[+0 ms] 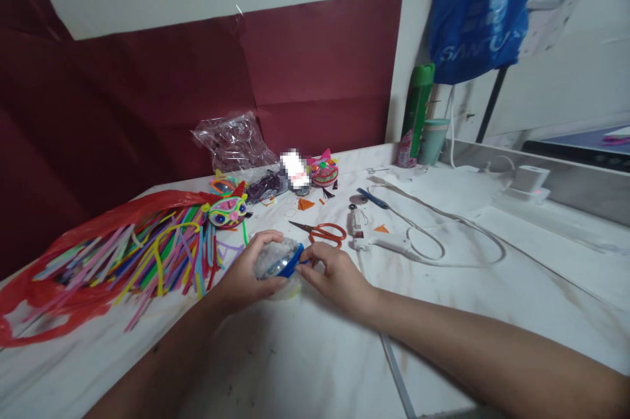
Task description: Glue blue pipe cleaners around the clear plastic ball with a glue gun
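Note:
My left hand is curled round a clear, rounded plastic piece and holds it up over the table. A blue band runs along the side of that piece facing right. At this band my right hand pinches with thumb and forefinger; the fingertips partly cover what they grip. Just beyond the hands lie orange-handled scissors, their blades pointing left. A white glue gun rests to the right of the scissors.
Many colourful pipe cleaners spread over a red plastic bag at left. Decorated face-like crafts sit behind. The glue gun's cord loops at right. A green spray can and a cup stand by the wall.

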The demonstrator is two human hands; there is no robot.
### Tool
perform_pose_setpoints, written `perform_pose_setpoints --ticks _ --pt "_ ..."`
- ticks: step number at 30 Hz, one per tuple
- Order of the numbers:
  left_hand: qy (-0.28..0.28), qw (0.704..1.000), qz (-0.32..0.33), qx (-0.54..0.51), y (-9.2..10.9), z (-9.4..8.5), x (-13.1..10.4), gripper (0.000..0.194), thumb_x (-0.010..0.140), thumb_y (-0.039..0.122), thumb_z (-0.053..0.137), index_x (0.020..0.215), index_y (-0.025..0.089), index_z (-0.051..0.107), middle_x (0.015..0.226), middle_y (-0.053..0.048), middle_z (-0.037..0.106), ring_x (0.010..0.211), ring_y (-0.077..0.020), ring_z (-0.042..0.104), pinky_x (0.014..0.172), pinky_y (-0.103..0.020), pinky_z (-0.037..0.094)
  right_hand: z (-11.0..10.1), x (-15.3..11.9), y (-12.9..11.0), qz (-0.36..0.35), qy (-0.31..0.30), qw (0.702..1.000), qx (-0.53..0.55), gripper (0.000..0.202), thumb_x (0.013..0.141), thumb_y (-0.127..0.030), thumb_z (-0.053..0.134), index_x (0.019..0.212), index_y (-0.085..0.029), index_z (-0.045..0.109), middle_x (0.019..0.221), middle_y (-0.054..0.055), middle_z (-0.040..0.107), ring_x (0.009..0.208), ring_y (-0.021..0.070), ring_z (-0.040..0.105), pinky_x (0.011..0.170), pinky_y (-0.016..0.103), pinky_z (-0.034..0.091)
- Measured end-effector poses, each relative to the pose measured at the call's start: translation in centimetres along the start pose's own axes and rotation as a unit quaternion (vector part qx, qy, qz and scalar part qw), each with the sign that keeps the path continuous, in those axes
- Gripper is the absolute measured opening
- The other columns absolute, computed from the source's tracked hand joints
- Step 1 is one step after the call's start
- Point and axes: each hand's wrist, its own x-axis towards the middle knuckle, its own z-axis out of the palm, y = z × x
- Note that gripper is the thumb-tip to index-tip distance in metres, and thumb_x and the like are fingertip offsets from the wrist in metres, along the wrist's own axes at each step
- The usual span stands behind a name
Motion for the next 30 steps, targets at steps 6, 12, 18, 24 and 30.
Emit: perform_pose_setpoints --ticks 6,12,18,24,30 --pt "0.024 0.999 -0.036 0.004 0.2 0.4 -0.2 0.056 0.064 0.033 0.073 0.112 0.022 0.048 0.130 -0.011 0.049 0.127 -0.0327 0.043 0.104 -0.045 0.036 0.1 -0.1 -0.2 0.001 -0.001 1.000 0.006 0.009 0.077 -0.010 0.064 0.079 -0.019 0.061 0.070 -0.001 0.063 0.065 0.0136 0.059 0.063 0.024 0.047" --pt "-0.002 0.998 -0.068 0.008 1.1 -0.1 -0.3 0.056 0.063 0.029 0.070 0.113 0.023 0.046 0.120 -0.006 0.056 0.109 -0.0293 0.055 0.086 -0.038 0.049 -0.1 -0.1 -0.3 0.014 -0.009 1.000 0.015 0.009 0.077 -0.010 0.062 0.078 -0.019 0.062 0.070 -0.001 0.063 0.065 0.0141 0.060 0.062 0.023 0.047" --pt "-0.019 0.996 -0.085 0.004 1.3 -0.2 -0.2 0.058 0.063 0.027 0.068 0.116 0.024 0.045 0.114 -0.005 0.058 0.098 -0.0259 0.059 0.079 -0.035 0.050 0.1 0.0 -0.5 0.012 -0.007 1.000 0.019 0.010 0.077 -0.010 0.061 0.074 -0.019 0.060 0.067 -0.001 0.062 0.063 0.0130 0.058 0.061 0.023 0.046" --pt "0.002 0.997 -0.079 0.003 1.4 0.1 -0.1 0.055 0.063 0.030 0.069 0.113 0.023 0.047 0.114 -0.006 0.058 0.103 -0.0272 0.058 0.084 -0.036 0.050 0.4 -0.1 -0.4 0.026 -0.006 0.999 0.042 0.010 0.075 -0.009 0.061 0.076 -0.019 0.059 0.067 -0.003 0.060 0.063 0.0123 0.056 0.060 0.022 0.045" --pt "-0.015 0.998 -0.068 -0.011 0.8 -0.6 -0.1 0.056 0.062 0.031 0.071 0.113 0.023 0.048 0.116 -0.006 0.057 0.108 -0.0298 0.056 0.086 -0.038 0.047 -0.1 0.0 0.2 0.041 -0.019 0.996 0.081 0.010 0.077 -0.012 0.058 0.083 -0.019 0.058 0.067 -0.003 0.058 0.064 0.0125 0.056 0.062 0.023 0.046"
